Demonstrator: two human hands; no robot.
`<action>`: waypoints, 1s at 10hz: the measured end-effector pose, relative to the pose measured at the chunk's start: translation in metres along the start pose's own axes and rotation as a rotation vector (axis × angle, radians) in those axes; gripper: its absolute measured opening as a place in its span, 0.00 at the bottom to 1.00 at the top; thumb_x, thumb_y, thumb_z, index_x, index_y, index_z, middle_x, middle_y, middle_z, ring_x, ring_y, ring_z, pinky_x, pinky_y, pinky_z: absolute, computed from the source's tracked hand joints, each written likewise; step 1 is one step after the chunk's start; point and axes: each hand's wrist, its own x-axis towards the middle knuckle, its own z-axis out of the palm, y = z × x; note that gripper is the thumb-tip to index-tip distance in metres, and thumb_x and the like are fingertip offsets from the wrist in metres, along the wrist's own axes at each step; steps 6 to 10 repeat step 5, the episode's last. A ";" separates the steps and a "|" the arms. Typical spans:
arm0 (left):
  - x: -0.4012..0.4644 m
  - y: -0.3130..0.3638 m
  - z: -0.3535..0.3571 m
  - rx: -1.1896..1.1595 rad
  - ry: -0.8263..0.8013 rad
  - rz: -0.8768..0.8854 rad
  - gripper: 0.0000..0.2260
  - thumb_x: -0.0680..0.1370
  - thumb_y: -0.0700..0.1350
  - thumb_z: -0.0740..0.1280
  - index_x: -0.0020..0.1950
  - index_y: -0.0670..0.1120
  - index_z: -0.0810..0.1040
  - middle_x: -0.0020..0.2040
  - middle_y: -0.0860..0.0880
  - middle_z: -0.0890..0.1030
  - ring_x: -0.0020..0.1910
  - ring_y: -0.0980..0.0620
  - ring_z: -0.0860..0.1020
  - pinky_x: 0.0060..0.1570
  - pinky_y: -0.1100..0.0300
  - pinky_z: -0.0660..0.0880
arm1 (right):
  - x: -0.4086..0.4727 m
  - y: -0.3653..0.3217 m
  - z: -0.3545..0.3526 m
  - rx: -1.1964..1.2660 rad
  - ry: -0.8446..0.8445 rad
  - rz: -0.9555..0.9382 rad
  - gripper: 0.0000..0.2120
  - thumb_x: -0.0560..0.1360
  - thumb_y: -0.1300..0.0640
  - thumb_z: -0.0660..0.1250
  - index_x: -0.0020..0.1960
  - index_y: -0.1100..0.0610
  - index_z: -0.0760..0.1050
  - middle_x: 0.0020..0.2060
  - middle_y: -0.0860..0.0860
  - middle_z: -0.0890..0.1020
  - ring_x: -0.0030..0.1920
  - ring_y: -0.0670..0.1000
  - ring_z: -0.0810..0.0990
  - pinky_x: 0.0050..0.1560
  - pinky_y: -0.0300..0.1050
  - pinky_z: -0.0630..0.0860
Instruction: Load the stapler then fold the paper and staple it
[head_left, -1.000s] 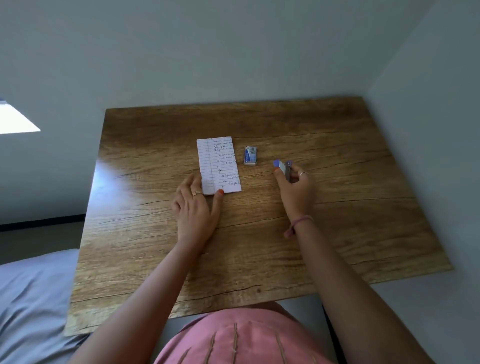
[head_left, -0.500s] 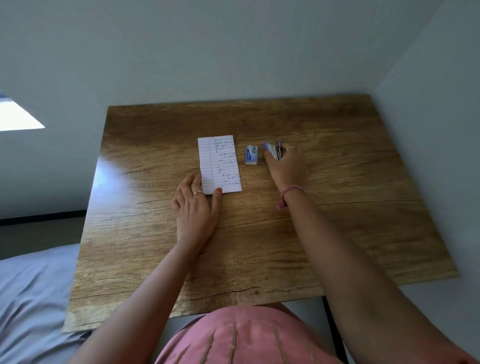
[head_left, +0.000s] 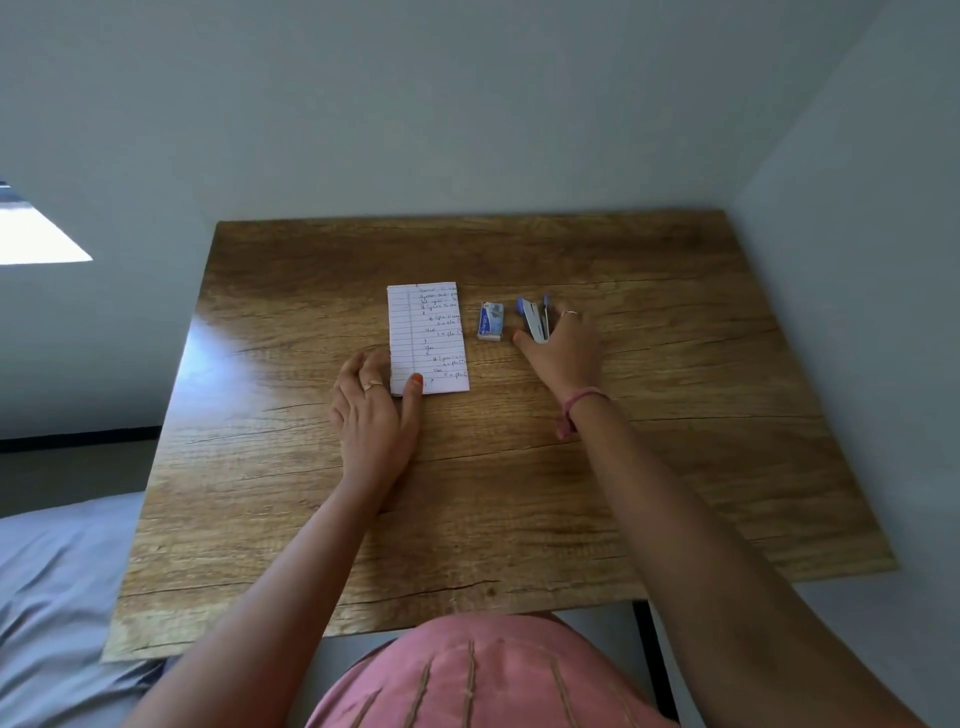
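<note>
A folded lined paper (head_left: 427, 338) with handwriting lies flat in the middle of the wooden table (head_left: 701, 426). My left hand (head_left: 376, 415) rests flat at its near left corner, thumb tip pressing on the paper. To the right of the paper sits a small blue box of staples (head_left: 491, 322). Just right of the box, the small blue and silver stapler (head_left: 535, 318) lies on the table. My right hand (head_left: 566, 353) is at the stapler, thumb on its near end and fingers along its right side.
Grey walls close off the table's far edge and right side. A grey bed sheet (head_left: 57, 582) lies low at the left. The near table edge is at my pink-clothed lap (head_left: 478, 675). A black table leg (head_left: 657, 654) shows at the near right.
My right hand carried the stapler away from me and to the left, then lowered it onto the table beside the staple box. My left hand stayed on the paper's corner.
</note>
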 end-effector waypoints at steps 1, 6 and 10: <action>0.003 0.007 0.000 -0.030 -0.004 -0.001 0.27 0.80 0.56 0.60 0.74 0.43 0.60 0.75 0.41 0.57 0.75 0.41 0.55 0.71 0.40 0.53 | -0.002 0.001 -0.003 -0.034 -0.017 -0.054 0.31 0.71 0.44 0.71 0.67 0.60 0.69 0.61 0.58 0.74 0.60 0.56 0.74 0.58 0.49 0.74; 0.051 0.061 -0.014 0.108 0.056 0.284 0.32 0.81 0.56 0.56 0.78 0.43 0.48 0.79 0.43 0.45 0.78 0.44 0.43 0.75 0.43 0.42 | 0.014 -0.013 -0.050 -0.256 0.056 -0.353 0.32 0.77 0.42 0.63 0.73 0.58 0.61 0.69 0.58 0.69 0.68 0.58 0.68 0.62 0.52 0.70; 0.051 0.061 -0.014 0.108 0.056 0.284 0.32 0.81 0.56 0.56 0.78 0.43 0.48 0.79 0.43 0.45 0.78 0.44 0.43 0.75 0.43 0.42 | 0.014 -0.013 -0.050 -0.256 0.056 -0.353 0.32 0.77 0.42 0.63 0.73 0.58 0.61 0.69 0.58 0.69 0.68 0.58 0.68 0.62 0.52 0.70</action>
